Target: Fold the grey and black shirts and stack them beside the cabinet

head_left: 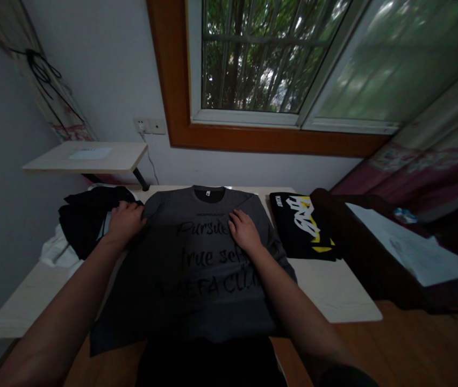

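A dark grey T-shirt [208, 301] with black lettering lies spread face up on a light wooden table [334, 295], its collar towards the wall and its hem hanging over the near edge. My right hand [245, 231] rests flat on the printed chest, fingers stretched out. At the shirt's left sleeve is my left hand [126, 221], its fingers extended and nothing seen in them. It lies between the sleeve and a heap of black clothes [78, 220]; which of them its fingertips touch I cannot tell.
A folded black T-shirt [301, 226] with white and yellow print lies at the right. White cloth [57, 250] shows under the black heap. A small raised shelf [120, 161] stands at back left. Beyond the table's right edge is a dark brown surface with a paper sheet [414, 247].
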A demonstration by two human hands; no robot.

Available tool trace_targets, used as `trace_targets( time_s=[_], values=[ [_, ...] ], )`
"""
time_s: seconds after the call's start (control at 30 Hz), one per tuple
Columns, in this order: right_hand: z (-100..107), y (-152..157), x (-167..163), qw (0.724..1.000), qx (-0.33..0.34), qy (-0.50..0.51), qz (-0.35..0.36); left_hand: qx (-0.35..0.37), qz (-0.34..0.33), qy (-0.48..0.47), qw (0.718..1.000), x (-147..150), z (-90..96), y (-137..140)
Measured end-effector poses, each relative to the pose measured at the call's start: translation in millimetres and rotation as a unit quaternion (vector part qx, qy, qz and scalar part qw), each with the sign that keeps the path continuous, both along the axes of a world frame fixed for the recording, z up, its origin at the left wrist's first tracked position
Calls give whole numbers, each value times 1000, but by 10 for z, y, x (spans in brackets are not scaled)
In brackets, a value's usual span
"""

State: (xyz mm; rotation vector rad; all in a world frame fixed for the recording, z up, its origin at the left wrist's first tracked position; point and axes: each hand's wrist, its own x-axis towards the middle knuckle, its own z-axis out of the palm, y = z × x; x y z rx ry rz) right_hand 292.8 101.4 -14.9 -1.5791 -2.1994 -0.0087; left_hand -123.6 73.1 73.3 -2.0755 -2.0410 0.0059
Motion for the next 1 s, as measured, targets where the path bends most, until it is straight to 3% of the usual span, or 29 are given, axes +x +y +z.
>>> trace_targets(
  time_s=[0.13,0.3,0.43,0.53,0.7,0.87,1.0],
  values=[
    [2,-7,6,1000,7,11,4,-23,27,-44,998,-50,34,125],
    [7,-12,12,1000,13,15,7,56,38,-174,982,-230,191,272],
    [17,-11,18,1000,12,12,9,103,41,-286,952,-386,342,400],
    [22,-11,20,1000,12,11,9,63,59,-416,905,-401,404,461],
    [17,-10,25,1000,14,12,12,-15,48,-631,774,-167,413,386],
    [-1,-7,29,1000,17,18,13,-44,12,-719,694,212,436,233],
    [8,-12,26,1000,17,17,11,-104,-50,-751,650,530,416,111]
  ],
)
